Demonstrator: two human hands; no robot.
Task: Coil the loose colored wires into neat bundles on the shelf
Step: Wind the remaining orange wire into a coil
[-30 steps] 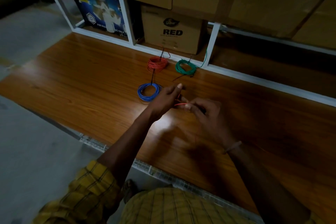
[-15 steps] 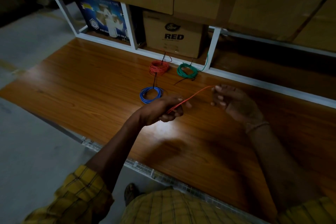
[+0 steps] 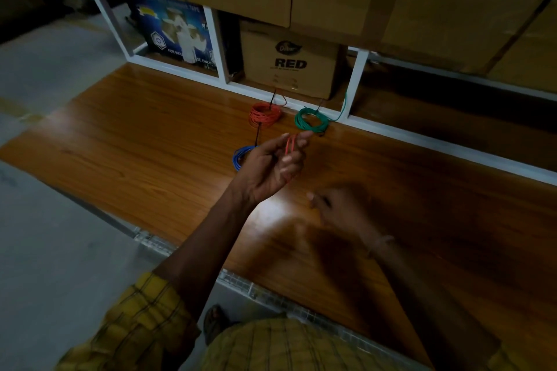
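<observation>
Head view: left hand point(image 3: 271, 164) grips a looped red wire point(image 3: 291, 146) (blue coil point(image 3: 238, 158) just behind it), while the blurred right hand's point(image 3: 337, 209) grasp is unreadable.

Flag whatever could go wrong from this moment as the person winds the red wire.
The left hand holds only a few red wire loops around its fingers; they could spring loose if that hold slackens. The right hand is blurred and dim, so its grip on the wire's free end cannot be confirmed. The blue coil lies directly under the left hand, and a trailing end could snag it.
</observation>
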